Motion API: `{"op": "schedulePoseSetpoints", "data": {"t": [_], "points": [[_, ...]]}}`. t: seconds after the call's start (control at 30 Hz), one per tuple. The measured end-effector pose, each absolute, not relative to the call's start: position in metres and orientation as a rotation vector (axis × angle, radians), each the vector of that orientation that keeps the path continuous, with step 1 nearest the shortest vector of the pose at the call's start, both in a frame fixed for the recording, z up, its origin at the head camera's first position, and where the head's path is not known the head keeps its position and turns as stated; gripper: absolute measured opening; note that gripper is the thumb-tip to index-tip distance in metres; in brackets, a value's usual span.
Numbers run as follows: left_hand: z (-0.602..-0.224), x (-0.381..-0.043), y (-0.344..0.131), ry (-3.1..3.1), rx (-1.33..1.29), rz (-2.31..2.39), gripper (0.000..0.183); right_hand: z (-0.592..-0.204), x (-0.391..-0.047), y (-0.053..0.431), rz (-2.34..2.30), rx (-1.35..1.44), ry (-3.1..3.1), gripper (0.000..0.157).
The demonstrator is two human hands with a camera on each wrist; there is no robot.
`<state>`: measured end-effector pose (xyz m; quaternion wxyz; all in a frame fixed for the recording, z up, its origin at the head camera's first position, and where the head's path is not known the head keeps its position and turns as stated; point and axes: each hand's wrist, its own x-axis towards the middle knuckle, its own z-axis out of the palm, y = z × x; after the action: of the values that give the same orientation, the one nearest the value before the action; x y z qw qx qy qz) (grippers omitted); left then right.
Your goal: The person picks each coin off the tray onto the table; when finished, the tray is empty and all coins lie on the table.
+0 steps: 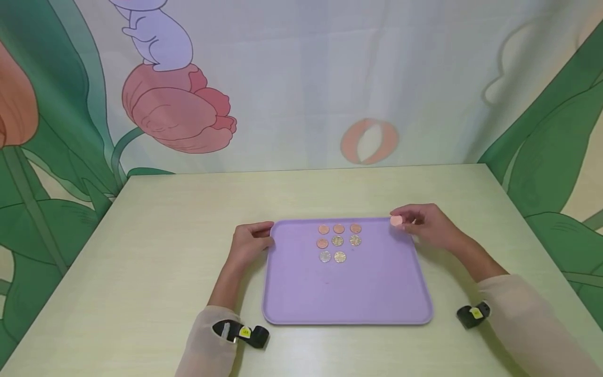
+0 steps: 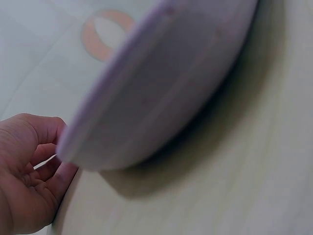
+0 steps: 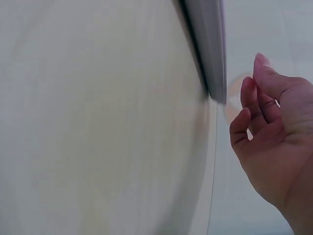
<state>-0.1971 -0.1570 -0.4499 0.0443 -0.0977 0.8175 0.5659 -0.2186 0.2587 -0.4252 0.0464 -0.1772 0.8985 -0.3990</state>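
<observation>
Pinched off to the right

On the counter (image 1: 141, 272), the purple tray (image 1: 377, 293) is laid lengthwise left to right, its far left corner clasped by the left hand (image 1: 246, 245). At the far right corner, a pinkish disc (image 1: 396, 221) is pinched in the right hand (image 1: 430, 225), to the right of the eight coins (image 1: 337, 241) and well apart.
</observation>
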Motion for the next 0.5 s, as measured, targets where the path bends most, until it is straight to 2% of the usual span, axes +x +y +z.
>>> {"op": "schedulePoseSetpoints", "data": {"t": [0.23, 0.5], "points": [[-0.451, -0.198, -0.155, 2.506, -0.300, 1.717, 0.045, -0.429, -0.221, 0.297, -1.124, -0.482, 2.860, 0.033], [-0.449, -0.198, -0.156, 2.505, -0.320, 1.703, 0.046, -0.437, -0.225, 0.320, -0.953, -0.436, 2.857, 0.033]]}}
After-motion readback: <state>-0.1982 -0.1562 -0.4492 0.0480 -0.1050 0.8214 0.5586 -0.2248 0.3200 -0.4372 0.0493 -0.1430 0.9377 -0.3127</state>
